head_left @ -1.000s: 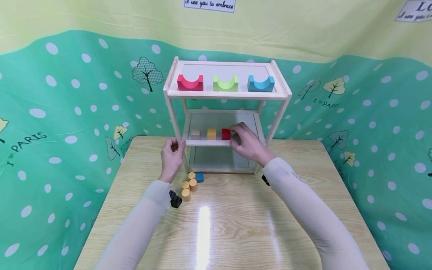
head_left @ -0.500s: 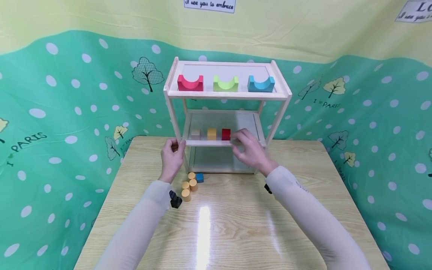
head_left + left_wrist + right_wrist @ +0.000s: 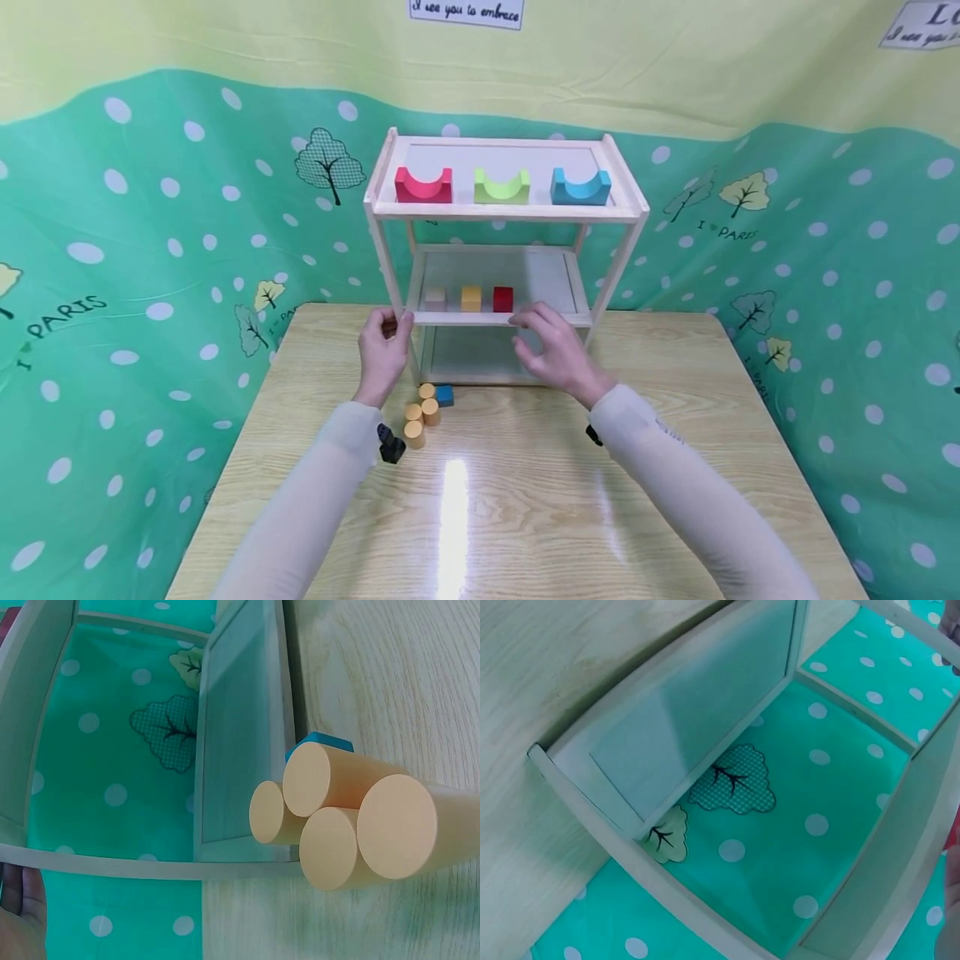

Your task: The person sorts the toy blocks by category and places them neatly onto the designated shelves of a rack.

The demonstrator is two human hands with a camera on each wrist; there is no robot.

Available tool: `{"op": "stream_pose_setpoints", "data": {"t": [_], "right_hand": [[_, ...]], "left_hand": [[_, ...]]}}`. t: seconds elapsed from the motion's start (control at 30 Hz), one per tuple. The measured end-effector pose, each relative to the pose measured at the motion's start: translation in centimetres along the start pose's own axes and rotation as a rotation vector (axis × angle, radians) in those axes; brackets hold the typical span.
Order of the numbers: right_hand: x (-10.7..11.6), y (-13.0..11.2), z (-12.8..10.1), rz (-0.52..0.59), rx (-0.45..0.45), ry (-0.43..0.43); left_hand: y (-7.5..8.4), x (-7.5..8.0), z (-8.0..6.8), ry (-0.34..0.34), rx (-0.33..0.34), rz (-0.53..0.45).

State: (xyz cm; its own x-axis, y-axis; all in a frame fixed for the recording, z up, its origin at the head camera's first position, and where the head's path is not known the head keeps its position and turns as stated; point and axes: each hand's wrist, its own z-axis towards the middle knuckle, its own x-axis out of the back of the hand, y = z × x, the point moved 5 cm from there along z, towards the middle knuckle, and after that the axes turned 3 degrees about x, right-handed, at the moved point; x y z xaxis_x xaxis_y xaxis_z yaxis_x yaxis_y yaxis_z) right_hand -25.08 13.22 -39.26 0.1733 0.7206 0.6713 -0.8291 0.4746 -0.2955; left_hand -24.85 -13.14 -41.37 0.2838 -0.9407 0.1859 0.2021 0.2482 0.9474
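Red cube point(image 3: 502, 298): sits on the middle shelf of the wooden rack point(image 3: 504, 213), just up and to the left of the right hand's fingertips, not touching them.
Right hand point(image 3: 553, 350): hovers in front of the middle shelf's front edge, fingers loosely spread and relaxed, holding nothing.
Left hand point(image 3: 384, 350): fingers and thumb curl round the rack's front left post at the height of the middle shelf; the left wrist view shows only a sliver of palm point(image 3: 19, 915) at its edge.
Yellow cube point(image 3: 470, 297): on the same shelf, just left of the red cube, between the two hands.
Pale wooden cube point(image 3: 435, 298): leftmost of the shelf row, nearest the left hand.
Orange cylinders point(image 3: 420, 412): four stand clustered upright on the tabletop point(image 3: 510, 508) just below the left hand; the left wrist view shows their round tops point(image 3: 341, 817) close together.
Blue block point(image 3: 444, 395): on the tabletop, touching the cylinders on the side towards the right hand, beside the rack's foot.
Top shelf: red arch point(image 3: 423, 184), green arch point(image 3: 501, 185) and blue arch point(image 3: 581, 186) in a row, well above both hands.
Bottom shelf point(image 3: 682, 742): seen close in the right wrist view, beneath the right hand.
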Motion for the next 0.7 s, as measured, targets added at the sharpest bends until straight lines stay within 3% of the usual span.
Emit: {"op": "stream_pose_setpoints", "data": {"t": [0.2,0.7], "right_hand": [[-0.8,-0.2,-0.8,0.002,0.016,0.004],[-3.7,-0.9,-2.2,0.032,-0.028,-0.079]], "left_hand": [[0.1,-0.1,0.0,0.004,-0.002,-0.006],[-0.1,-0.1,0.1,0.007,-0.011,-0.015]]}}
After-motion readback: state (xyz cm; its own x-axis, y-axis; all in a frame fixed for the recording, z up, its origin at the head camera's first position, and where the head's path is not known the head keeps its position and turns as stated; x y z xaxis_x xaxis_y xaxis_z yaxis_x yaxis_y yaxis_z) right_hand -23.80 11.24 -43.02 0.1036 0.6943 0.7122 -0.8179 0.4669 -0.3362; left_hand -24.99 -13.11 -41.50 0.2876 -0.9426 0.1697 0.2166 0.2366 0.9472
